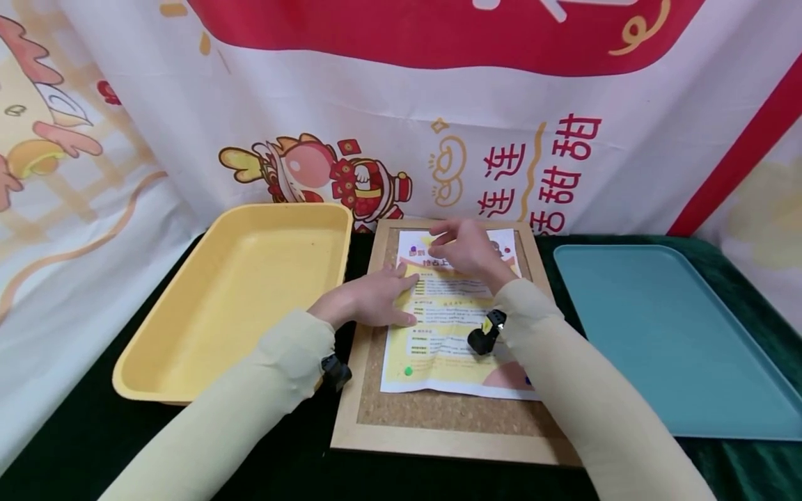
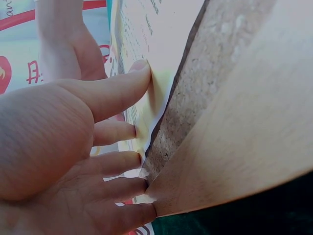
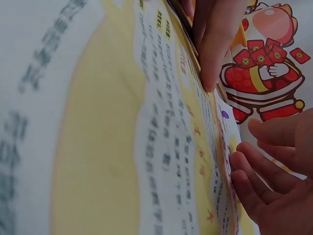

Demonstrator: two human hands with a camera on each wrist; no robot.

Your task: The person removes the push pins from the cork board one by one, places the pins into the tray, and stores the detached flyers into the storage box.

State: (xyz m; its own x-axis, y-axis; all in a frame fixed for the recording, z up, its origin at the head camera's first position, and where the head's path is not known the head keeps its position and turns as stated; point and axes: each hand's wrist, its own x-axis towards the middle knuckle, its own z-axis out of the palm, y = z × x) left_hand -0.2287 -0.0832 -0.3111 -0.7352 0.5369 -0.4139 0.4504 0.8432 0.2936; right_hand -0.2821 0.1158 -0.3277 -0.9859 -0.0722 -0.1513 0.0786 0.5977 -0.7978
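A printed yellow-and-white sheet (image 1: 432, 379) lies on a wood-framed cork board (image 1: 451, 412). My left hand (image 1: 376, 298) rests at the sheet's left edge with fingers and thumb spread; in the left wrist view its thumb (image 2: 139, 73) touches the paper. Over the sheet's upper part is my right hand (image 1: 466, 249), its fingers bent loosely and apart, with nothing seen between them in the right wrist view. A green pushpin (image 1: 409, 371) sits at the lower left corner, a blue pushpin (image 1: 528, 380) at the lower right, partly by the sleeve. A purple pushpin (image 3: 225, 114) marks the upper left.
To the left of the board stands a deep yellow tray (image 1: 232, 299), close to its frame. A flat blue tray (image 1: 670, 334) lies on the right. Dark green cloth (image 1: 282, 459) covers the table, and a printed white-and-red curtain (image 1: 401, 97) hangs behind.
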